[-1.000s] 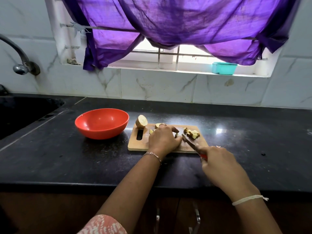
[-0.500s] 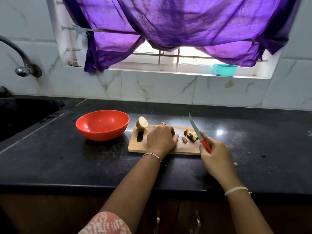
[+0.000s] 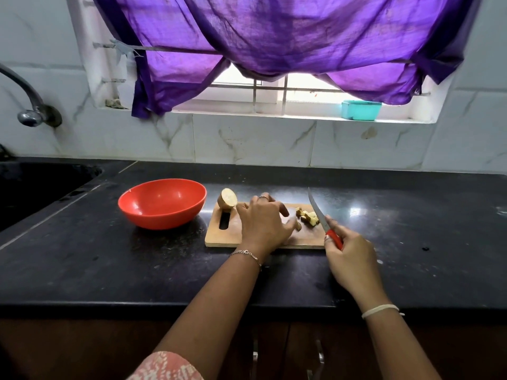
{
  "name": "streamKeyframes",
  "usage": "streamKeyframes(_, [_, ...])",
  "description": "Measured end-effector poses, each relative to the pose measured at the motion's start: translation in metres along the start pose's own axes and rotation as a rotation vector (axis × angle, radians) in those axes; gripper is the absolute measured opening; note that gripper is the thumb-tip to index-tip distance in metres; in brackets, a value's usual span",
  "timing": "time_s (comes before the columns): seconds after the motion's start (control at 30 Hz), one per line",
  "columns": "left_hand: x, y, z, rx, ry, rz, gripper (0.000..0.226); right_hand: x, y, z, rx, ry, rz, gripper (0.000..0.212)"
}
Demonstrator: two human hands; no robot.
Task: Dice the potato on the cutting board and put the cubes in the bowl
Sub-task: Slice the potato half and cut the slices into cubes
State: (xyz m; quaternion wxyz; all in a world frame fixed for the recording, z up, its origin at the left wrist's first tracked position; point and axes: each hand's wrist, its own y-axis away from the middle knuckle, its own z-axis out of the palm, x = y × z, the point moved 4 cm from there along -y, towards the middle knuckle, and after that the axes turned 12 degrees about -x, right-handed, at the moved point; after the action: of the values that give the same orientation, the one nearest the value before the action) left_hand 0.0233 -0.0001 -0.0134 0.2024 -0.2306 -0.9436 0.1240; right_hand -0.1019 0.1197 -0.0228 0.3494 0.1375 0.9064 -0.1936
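Kitchen worktop (image 3: 109, 264) of black stone, seen from above by a camera worn on the head of the person standing at it. A wooden cutting board (image 3: 227, 237) lies in the middle, and a red bowl (image 3: 164, 218) sits just beside its left end.

The left hand (image 3: 263, 223) lies palm down over the centre of the board, with its fingers spread and a little bent. It has a ring (image 3: 264, 197) on one finger and a thin bracelet (image 3: 247, 255) at the wrist. The palm hides whatever is beneath it, so it cannot be told whether the hand holds a piece.

A potato half (image 3: 227, 199) stands at the board's far left corner, pale cut face showing, just left of this hand's knuckles. A small heap of potato cubes (image 3: 308, 217) sits on the right part of the board, just past the left fingertips, and one loose piece (image 3: 298, 225) lies by the thumb tip.

The right hand (image 3: 348, 256) is off the board's near right corner, fingers wrapped round the red handle of a knife (image 3: 315, 209). The blade slants up and away, its point in the air, and passes by the right edge of the cubes (whether it touches them is unclear).

A dark sink (image 3: 41, 182) and a metal tap (image 3: 27, 105) are at far left. Behind, a purple curtain (image 3: 274, 31) hangs over a window, with a teal container (image 3: 360, 110) on the sill.
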Motion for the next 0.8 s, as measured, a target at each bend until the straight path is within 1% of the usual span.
streamKeyframes(0.07, [0.006,-0.001,0.006,-0.076,-0.036,0.033,0.037,0.000,0.000,0.000,0.004,0.016,0.002,0.044])
streamKeyframes(0.1, [0.008,-0.002,0.007,-0.087,-0.055,0.041,0.036,0.000,0.000,-0.001,0.003,0.026,0.000,0.044])
streamKeyframes(0.27, [0.008,-0.003,0.005,-0.077,0.021,0.040,0.026,0.000,-0.001,0.000,-0.031,0.036,-0.013,0.040])
streamKeyframes(0.37, [0.005,-0.003,0.004,-0.072,0.052,0.032,0.020,0.003,-0.005,0.000,-0.091,0.084,-0.014,0.040])
streamKeyframes(0.43, [0.005,-0.003,0.004,-0.076,0.067,0.037,0.024,0.006,-0.004,0.000,-0.134,0.114,-0.013,0.041])
streamKeyframes(0.5, [0.007,-0.003,0.006,-0.087,0.039,0.050,0.029,0.008,-0.003,0.000,-0.137,0.129,-0.021,0.041])
streamKeyframes(0.57, [0.008,-0.004,0.007,-0.103,0.012,0.055,0.030,0.009,-0.003,0.001,-0.127,0.140,-0.032,0.043])
streamKeyframes(0.67, [0.006,-0.006,0.007,-0.097,0.042,0.039,0.030,0.008,-0.002,0.003,-0.132,0.150,-0.050,0.046])
streamKeyframes(0.8, [-0.001,-0.005,0.004,-0.083,0.065,0.004,0.028,0.009,-0.003,0.000,-0.138,0.135,-0.031,0.039])
